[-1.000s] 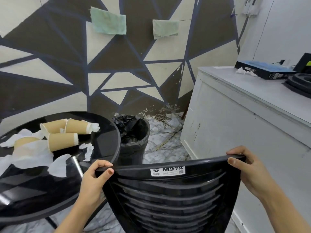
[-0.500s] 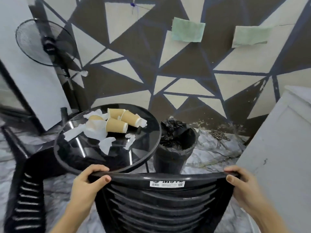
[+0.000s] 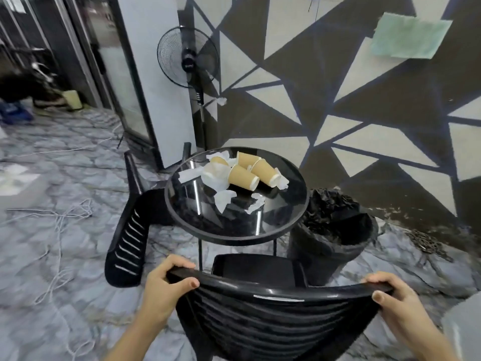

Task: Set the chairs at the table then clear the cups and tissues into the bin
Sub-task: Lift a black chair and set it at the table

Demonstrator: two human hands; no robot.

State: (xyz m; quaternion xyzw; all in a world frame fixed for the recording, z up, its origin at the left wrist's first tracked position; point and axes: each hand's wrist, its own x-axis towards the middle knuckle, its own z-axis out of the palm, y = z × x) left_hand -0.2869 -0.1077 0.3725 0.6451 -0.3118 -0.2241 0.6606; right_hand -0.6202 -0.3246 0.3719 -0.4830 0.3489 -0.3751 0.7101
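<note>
Right below me is a black plastic chair (image 3: 273, 319), its seat pointing toward the round black glass table (image 3: 283, 225). My left hand (image 3: 164, 290) grips the left end of its top rail and my right hand (image 3: 395, 303) grips the right end. On the table lie several tan paper cups (image 3: 243, 177) on their sides among crumpled white tissues (image 3: 223, 200). A second black chair (image 3: 130, 235) stands at the table's left side. A bin with a black liner (image 3: 330, 235) stands right of the table.
A black standing fan (image 3: 188, 57) is behind the table by a white pillar. White cords (image 3: 59, 222) trail across the marble floor on the left. A painted geometric wall runs behind the table and bin. A white cabinet corner (image 3: 463, 327) shows at lower right.
The view has swung left and pulled back. The chair I hold now faces the table from farther off, and the second chair and the fan have come fully into sight.
</note>
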